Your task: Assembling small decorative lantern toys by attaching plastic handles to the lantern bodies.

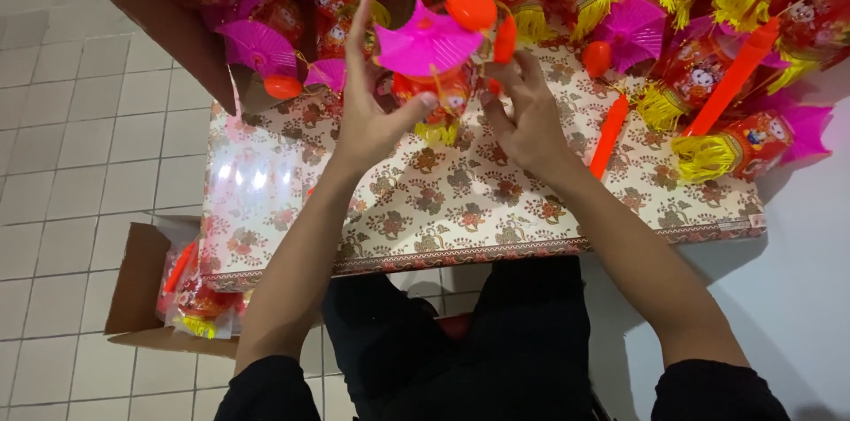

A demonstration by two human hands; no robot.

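Both of my hands hold up one toy lantern above a table with a floral cloth. The lantern has a magenta roof-shaped top, an orange cap and handle, a red printed body and a yellow fringe. My left hand grips its left side with the thumb on the body and the fingers raised behind the magenta top. My right hand holds the right side, fingers near the orange handle.
Many similar lanterns lie piled along the table's far and right side. An open cardboard box at the far left holds more. Another box with packed lanterns stands on the tiled floor at the lower left. A white wall is on the right.
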